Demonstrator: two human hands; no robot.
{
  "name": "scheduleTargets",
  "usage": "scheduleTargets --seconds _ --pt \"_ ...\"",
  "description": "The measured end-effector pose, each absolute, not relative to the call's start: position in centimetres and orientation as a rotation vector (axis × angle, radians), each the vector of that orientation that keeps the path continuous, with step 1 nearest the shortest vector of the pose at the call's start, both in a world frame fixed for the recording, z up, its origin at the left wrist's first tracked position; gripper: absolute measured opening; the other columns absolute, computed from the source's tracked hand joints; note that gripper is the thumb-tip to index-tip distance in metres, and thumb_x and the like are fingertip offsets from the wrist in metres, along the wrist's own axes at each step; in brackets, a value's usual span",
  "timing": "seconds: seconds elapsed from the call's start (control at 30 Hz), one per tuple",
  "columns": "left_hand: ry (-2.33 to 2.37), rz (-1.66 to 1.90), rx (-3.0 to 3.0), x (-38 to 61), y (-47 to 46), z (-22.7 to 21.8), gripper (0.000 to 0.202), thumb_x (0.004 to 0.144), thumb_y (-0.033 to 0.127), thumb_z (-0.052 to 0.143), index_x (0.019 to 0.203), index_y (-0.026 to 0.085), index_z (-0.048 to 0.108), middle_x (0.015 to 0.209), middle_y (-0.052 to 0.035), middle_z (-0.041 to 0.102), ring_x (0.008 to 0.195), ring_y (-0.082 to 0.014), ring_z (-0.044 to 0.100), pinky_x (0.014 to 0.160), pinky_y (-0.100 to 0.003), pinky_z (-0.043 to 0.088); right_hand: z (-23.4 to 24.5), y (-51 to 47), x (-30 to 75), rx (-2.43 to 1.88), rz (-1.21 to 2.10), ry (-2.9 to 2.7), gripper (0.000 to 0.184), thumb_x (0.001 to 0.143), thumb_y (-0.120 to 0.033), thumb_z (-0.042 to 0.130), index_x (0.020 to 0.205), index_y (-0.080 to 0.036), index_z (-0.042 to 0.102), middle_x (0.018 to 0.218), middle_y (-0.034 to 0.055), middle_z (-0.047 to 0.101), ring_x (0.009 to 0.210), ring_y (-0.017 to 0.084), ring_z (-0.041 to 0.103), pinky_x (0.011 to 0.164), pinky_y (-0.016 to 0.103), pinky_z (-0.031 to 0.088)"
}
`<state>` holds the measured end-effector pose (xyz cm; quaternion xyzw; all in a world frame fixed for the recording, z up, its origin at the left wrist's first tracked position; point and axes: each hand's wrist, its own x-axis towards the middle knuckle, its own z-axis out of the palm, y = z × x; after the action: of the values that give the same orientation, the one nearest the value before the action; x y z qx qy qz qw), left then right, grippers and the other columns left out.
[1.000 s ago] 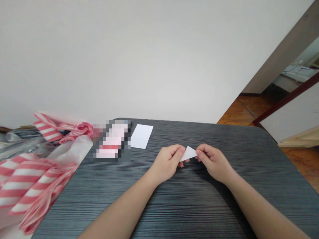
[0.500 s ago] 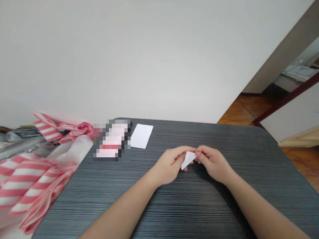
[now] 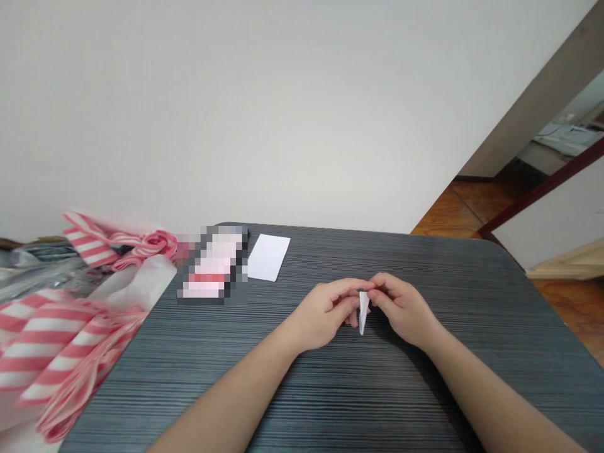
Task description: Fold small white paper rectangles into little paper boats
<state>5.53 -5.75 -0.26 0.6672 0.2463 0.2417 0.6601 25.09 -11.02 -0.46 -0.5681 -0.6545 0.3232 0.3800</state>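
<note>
Between the hands (image 3: 321, 314) hangs folded white paper (image 3: 363, 311).

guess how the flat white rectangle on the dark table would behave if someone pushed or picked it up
The white rectangle lies flat on the dark table, so it would probably slide rather than roll or tip. It looks thin and papery, so likely light and easily bent.

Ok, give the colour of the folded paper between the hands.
The folded paper is white, clearest in the head view.
</note>
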Motion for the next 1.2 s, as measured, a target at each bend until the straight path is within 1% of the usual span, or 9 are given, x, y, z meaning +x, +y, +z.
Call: scheduleTargets --seconds 0.1,0.27,0.37,0.47,0.53,0.63,0.87,1.0,1.2 --pt "0.583 0.540 1.563 5.6 -5.8 -0.1 0.024 0.090 0.019 0.051 0.107 0.018 0.069 0.083 -0.0026 0.068 0.067 -0.0118 0.059 0.067 -0.025 0.049 -0.4 -11.1 24.8 -1.450 0.855 -1.681 0.014 0.095 -0.029 0.056 0.085 -0.021 0.063 0.077 0.0006 0.065 0.073 0.016 0.061 0.070 0.027 0.047" --pt "0.654 0.672 1.798 5.4 -5.5 0.5 0.015 0.090 0.024 0.057 0.085 0.017 0.069 0.083 -0.0024 0.061 0.073 -0.0126 0.055 0.067 -0.024 0.043 -1.0 -11.3 25.1 -1.412 0.936 -1.618 0.018 0.097 -0.034 0.052 0.102 -0.021 0.065 0.091 0.0039 0.070 0.065 0.014 0.060 0.063 0.028 0.048" --pt "0.708 0.770 1.892 5.3 -5.4 0.6 0.019 0.091 0.026 0.056 0.077 0.016 0.065 0.084 -0.0021 0.055 0.073 -0.0123 0.050 0.066 -0.024 0.040 -1.3 -11.3 25.4 -1.380 0.911 -1.536 0.030 0.101 -0.039 0.042 0.104 -0.020 0.066 0.078 0.0029 0.067 0.058 0.014 0.056 0.059 0.028 0.047" --pt "0.778 0.768 1.871 5.3 -5.4 0.4 0.020 0.093 0.027 0.052 0.078 0.016 0.059 0.081 -0.0008 0.053 0.070 -0.0121 0.048 0.062 -0.024 0.037 -1.5 -11.4 25.6 -1.292 0.879 -1.470 0.041 0.102 -0.047 0.036 0.104 -0.019 0.066 0.071 0.0028 0.064 0.059 0.016 0.056 0.060 0.030 0.047" --pt "0.816 0.717 1.848 5.3 -5.4 0.3 0.022 0.094 0.029 0.050 0.077 0.017 0.056 0.072 0.0018 0.049 0.064 -0.0112 0.044 0.058 -0.023 0.034 -1.5 -11.4 25.6 -1.284 0.869 -1.464 0.037 0.100 -0.048 0.042 0.104 -0.019 0.065 0.076 0.0039 0.066 0.059 0.015 0.056 0.060 0.030 0.048" --pt "0.851 0.668 1.847 5.4 -5.4 0.2 0.024 0.094 0.031 0.050 0.075 0.017 0.054 0.065 0.0039 0.045 0.059 -0.0103 0.040 0.055 -0.023 0.030 -1.4 -11.4 25.5 -1.377 0.830 -1.493 0.024 0.095 -0.041 0.056 0.099 -0.020 0.066 0.074 0.0025 0.065 0.061 0.015 0.058 0.059 0.028 0.048" --pt "0.857 0.694 1.877 5.5 -5.2 0.2 0.022 0.092 0.031 0.053 0.082 0.016 0.065 0.074 0.0000 0.059 0.068 -0.0131 0.050 0.061 -0.024 0.037 -1.2 -11.3 25.2 -1.434 0.793 -1.472 0.018 0.094 -0.035 0.057 0.094 -0.020 0.067 0.071 0.0020 0.065 0.062 0.015 0.059 0.059 0.027 0.048" --pt "0.830 0.627 1.823 5.5 -5.3 0.1 0.025 0.092 0.035 0.054 0.087 0.016 0.069 0.072 -0.0007 0.063 0.065 -0.0134 0.053 0.058 -0.023 0.038 -1.3 -11.2 25.1 -1.439 0.824 -1.482 0.018 0.094 -0.034 0.057 0.094 -0.020 0.067 0.071 0.0020 0.065 0.063 0.016 0.061 0.059 0.028 0.050" --pt "0.909 0.579 1.831 5.5 -5.3 0.4 0.028 0.093 0.034 0.051 0.087 0.017 0.073 0.064 0.0002 0.063 0.056 -0.0122 0.051 0.052 -0.022 0.034 -2.1 -11.2 25.1 -1.359 0.769 -1.429 0.018 0.089 -0.028 0.064 0.106 -0.023 0.061 0.091 0.0052 0.069 0.081 0.019 0.066 0.073 0.032 0.055"
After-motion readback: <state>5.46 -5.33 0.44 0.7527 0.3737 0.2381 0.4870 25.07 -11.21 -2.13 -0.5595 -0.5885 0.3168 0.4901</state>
